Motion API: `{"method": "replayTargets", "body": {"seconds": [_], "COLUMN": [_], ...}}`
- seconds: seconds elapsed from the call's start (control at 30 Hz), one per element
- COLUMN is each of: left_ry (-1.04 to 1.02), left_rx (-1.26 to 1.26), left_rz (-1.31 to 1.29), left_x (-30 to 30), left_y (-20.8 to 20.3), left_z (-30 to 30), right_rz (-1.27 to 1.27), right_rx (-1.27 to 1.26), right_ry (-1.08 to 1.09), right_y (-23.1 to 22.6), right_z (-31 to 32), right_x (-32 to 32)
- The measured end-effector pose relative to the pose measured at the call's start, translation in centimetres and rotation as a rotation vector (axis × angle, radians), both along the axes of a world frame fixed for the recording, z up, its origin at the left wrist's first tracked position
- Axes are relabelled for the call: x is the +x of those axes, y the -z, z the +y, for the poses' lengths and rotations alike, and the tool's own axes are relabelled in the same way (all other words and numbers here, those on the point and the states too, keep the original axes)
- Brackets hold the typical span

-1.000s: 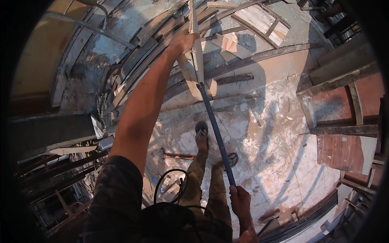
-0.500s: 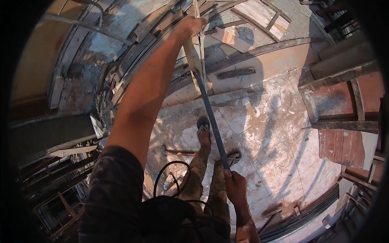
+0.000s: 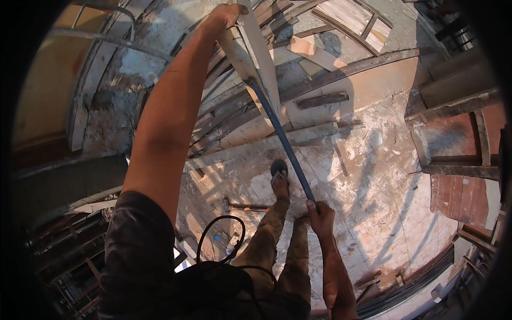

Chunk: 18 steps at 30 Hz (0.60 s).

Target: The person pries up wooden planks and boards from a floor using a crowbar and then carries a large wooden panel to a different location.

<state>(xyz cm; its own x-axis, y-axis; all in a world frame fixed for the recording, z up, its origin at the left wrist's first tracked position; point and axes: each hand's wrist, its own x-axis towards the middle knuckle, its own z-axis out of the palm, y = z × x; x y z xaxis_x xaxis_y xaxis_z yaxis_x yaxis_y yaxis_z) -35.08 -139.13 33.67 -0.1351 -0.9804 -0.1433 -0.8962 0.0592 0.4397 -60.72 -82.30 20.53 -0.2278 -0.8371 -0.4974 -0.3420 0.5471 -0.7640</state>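
At the top, my left hand is closed around the upper end of a tall wooden panel. The panel stands tilted, its pale face and a narrower, worn strip showing side by side. My right hand, lower down, grips the near end of a long dark metal bar. The bar slants up and leftward from that fist. Its far tip meets the worn strip of the panel; whether it is wedged in a gap cannot be made out.
Loose planks and a short dark wood piece lie beyond my feet. A hammer-like tool rests on the dusty tiled floor. Framed reddish panels stand at the right. Stacked frames crowd the left.
My left hand has moved up and left, tilting the panel so more of its face shows. My right hand has shifted a little right and up with the bar.
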Motion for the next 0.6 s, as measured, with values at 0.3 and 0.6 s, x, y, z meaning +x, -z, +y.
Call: {"method": "replayTargets", "body": {"seconds": [0.3, 0.6], "left_ry": [-0.5, -0.467], "left_rx": [0.238, 0.252], "left_rz": [0.574, 0.622], "left_x": [13.4, 12.4], "left_y": [-1.5, 0.5], "left_z": [-5.2, -8.1], "right_rz": [0.122, 0.185], "right_rx": [0.0, 0.123], "right_ry": [-0.094, -0.24], "right_y": [9.7, 8.4], "right_z": [-12.6, -17.9], "right_x": [1.2, -1.5]}}
